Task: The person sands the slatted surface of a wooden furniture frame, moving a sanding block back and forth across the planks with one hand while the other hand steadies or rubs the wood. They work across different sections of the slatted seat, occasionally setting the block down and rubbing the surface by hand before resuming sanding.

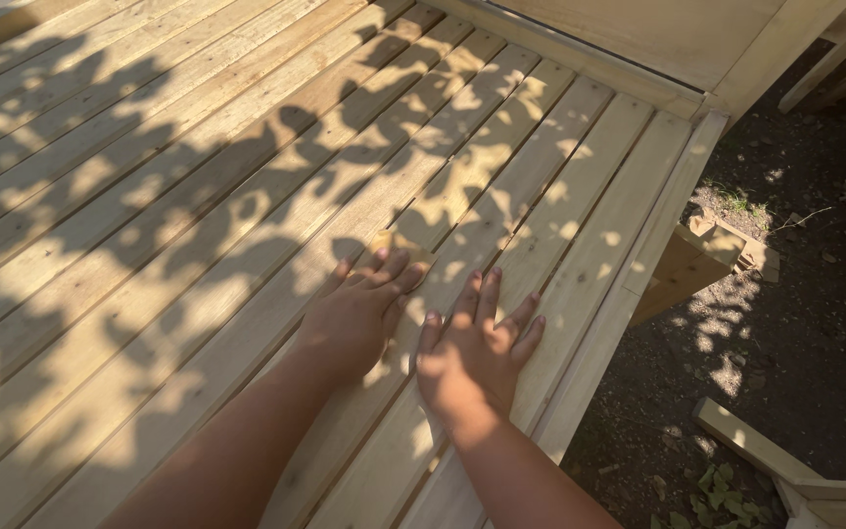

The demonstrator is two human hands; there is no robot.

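Two hands flat on deck boards point(198, 196), sanding pad point(399, 247) under left hand point(354, 313).

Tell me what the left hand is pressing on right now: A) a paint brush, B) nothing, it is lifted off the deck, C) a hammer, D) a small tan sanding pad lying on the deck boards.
D: the left hand lies flat with its fingertips over a small tan pad on the wooden deck boards, while the right hand rests bare on a board beside it.
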